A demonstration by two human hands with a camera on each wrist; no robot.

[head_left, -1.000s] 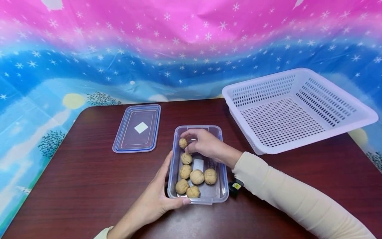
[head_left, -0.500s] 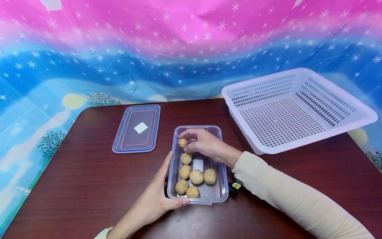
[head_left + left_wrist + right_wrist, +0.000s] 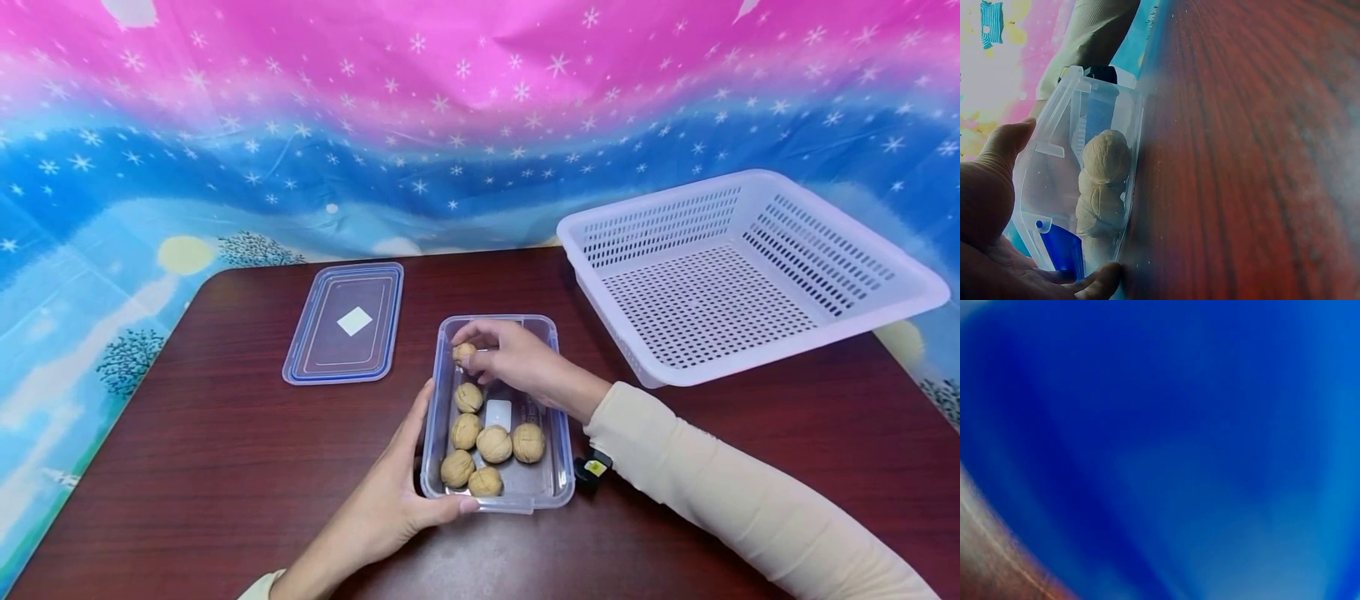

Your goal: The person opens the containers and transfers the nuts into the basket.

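Observation:
A clear plastic food container (image 3: 551, 502) with a blue-tinted rim stands at the table's middle. My left hand (image 3: 401, 475) grips its near left corner, thumb over the near rim and fingers along the left wall. Inside the far left part, my right hand (image 3: 521, 358) pinches a walnut (image 3: 462, 352) between thumb and fingers. Several more walnuts (image 3: 466, 432) lie on the container's floor, mostly along the left side. Through the transparent wall (image 3: 1047, 181) in the left wrist view, walnuts (image 3: 1107, 157) show stacked in line. A blurred blue surface (image 3: 1179, 425) fills most of the right wrist view.
A clear lid (image 3: 337, 346) with a blue seal and a white diamond label lies at the back left. A large white perforated basket (image 3: 712, 304) stands at the back right. Below the right sleeve (image 3: 690, 467) is a small black device (image 3: 592, 468) beside the container.
The right hand's fingertips and the walnut have shifted slightly away from me and to the right within the container. My left hand and the other walnuts stay in place.

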